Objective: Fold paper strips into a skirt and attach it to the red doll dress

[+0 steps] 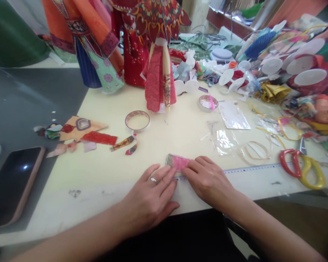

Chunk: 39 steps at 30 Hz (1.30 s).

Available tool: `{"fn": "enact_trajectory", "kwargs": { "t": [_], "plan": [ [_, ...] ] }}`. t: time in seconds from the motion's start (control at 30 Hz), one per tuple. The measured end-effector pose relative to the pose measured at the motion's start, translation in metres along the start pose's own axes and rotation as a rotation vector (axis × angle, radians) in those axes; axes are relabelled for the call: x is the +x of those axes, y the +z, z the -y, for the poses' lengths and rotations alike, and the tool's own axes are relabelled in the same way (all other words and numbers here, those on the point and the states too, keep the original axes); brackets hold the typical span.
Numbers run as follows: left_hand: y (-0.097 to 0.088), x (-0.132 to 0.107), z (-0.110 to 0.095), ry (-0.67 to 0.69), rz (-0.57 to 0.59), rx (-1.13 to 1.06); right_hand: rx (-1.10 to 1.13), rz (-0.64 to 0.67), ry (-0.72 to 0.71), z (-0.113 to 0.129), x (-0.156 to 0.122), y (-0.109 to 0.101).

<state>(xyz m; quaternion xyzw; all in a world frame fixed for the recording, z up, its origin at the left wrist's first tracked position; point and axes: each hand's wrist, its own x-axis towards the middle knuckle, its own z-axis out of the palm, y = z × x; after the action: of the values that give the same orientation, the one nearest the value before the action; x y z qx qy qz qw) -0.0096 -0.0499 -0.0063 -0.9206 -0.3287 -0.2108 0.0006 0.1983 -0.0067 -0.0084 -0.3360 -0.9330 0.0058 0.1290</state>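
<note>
A small pink patterned paper piece [177, 161] with a pale trimmed edge lies near the front edge of the cream table [104, 171]. My left hand [150, 196] rests flat beside it, fingers stretched out, a ring on one finger, its fingertips touching the piece's lower left. My right hand [207, 180] lies palm down on the right, fingers together, pressing the piece's right edge. A ruler strip [251, 168] runs along the table edge under my right hand.
Paper dolls in red and orange robes [158, 72] stand at the back. Tape rolls [137, 120] [207, 102], paper scraps [82, 134], red-and-yellow scissors [303, 169], white discs and craft clutter [289, 65] fill the right. A phone [12, 185] lies on a dark mat at the left.
</note>
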Motion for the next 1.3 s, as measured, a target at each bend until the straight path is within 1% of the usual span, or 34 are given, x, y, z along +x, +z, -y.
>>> {"fn": "enact_trajectory", "kwargs": {
  "t": [0.17,0.3,0.4,0.53,0.9,1.3],
  "plan": [
    [0.008,0.012,-0.004,0.065,0.002,0.006,0.026,-0.005,0.009,0.0,0.0,-0.001],
    [0.017,0.012,-0.003,0.082,0.0,0.028,0.087,-0.003,0.032,-0.002,-0.002,-0.001],
    [0.02,0.011,-0.001,0.087,-0.008,0.035,0.144,-0.014,0.051,-0.003,-0.004,-0.002],
    [0.02,0.009,-0.001,0.1,-0.028,0.033,0.176,-0.027,0.066,-0.005,-0.007,-0.003],
    [0.022,0.01,0.001,0.107,-0.067,0.031,0.133,-0.03,0.096,-0.009,-0.012,-0.006],
    [0.02,0.011,0.001,0.1,-0.071,0.029,0.128,-0.034,0.125,-0.011,-0.014,-0.008]
  ]
}}
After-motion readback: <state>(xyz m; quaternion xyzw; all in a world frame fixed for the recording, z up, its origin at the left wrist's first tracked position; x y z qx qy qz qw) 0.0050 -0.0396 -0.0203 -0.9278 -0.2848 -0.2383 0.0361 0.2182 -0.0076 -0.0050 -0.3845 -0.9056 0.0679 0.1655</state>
